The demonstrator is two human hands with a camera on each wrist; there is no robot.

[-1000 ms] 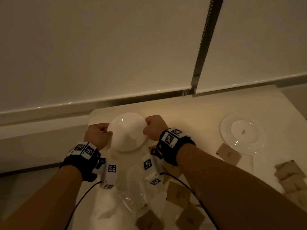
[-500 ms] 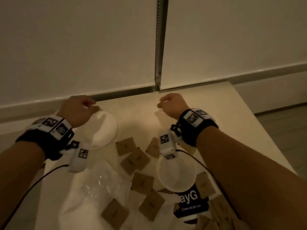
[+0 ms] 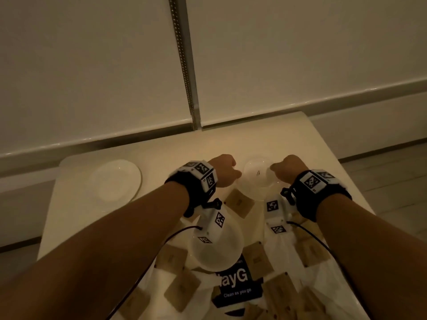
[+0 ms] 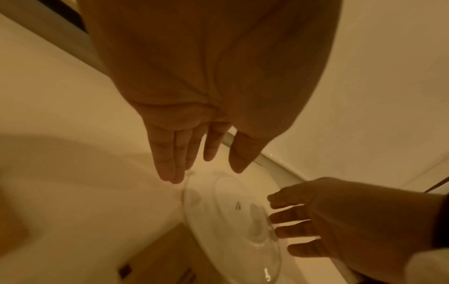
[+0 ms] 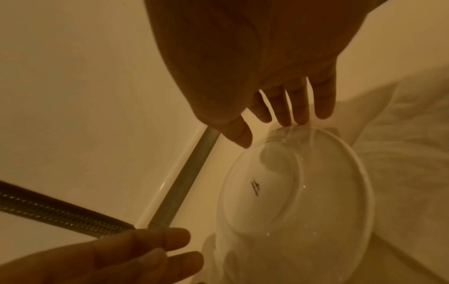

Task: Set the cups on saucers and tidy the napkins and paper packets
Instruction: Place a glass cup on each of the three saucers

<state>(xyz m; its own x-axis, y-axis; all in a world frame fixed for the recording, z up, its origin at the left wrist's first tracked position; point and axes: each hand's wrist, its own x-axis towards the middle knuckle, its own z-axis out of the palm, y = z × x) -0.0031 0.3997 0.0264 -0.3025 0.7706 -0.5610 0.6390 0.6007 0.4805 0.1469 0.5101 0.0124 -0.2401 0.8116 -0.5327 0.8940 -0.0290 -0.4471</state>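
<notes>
Saucer [image 3: 257,173], glazed and likely slick, brittle and light, sits flat on the table's [image 3: 161,148] far side between both hands; best pinched at opposite rims. Left hand [image 3: 222,170] hovers open beside it; right hand [image 3: 287,170], fingers extended, touches the rim, gripping nothing.

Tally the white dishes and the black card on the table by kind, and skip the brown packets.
Saucers: 2
Cup: 1
Black card: 1
Total: 4
</notes>
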